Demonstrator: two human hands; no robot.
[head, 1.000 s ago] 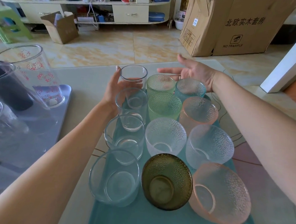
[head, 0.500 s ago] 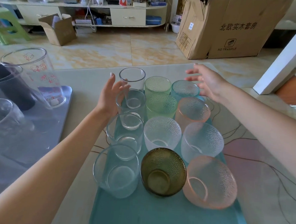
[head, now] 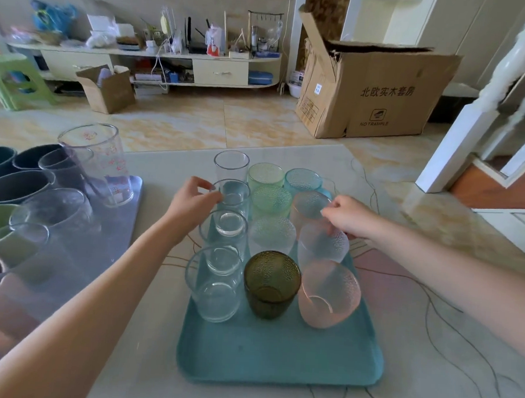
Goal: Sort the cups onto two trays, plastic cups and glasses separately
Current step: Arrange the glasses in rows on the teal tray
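A teal tray (head: 277, 358) holds several glasses in three rows: clear smooth ones on the left, textured green, white, teal, pink and olive ones beside them. My left hand (head: 194, 201) rests loosely curled against the left side of the second clear glass (head: 232, 194), thumb touching it. My right hand (head: 345, 217) has its fingers curled at the rims of a pink textured glass (head: 308, 205) and a clear textured glass (head: 322, 246); whether it grips either is unclear. A grey tray (head: 114, 221) on the left carries plastic cups, among them a tall printed cup (head: 99, 163).
Both trays lie on a pale marbled table (head: 431, 314). Beyond its far edge is tiled floor with a big cardboard box (head: 373, 92), a small open box (head: 109, 89), a green stool (head: 15, 79) and a low shelf unit (head: 146, 62).
Both hands have drawn back from the far end of the glass group toward me. The left now touches the second clear glass, the right curls at the pink and clear textured glasses. The view tilted up.
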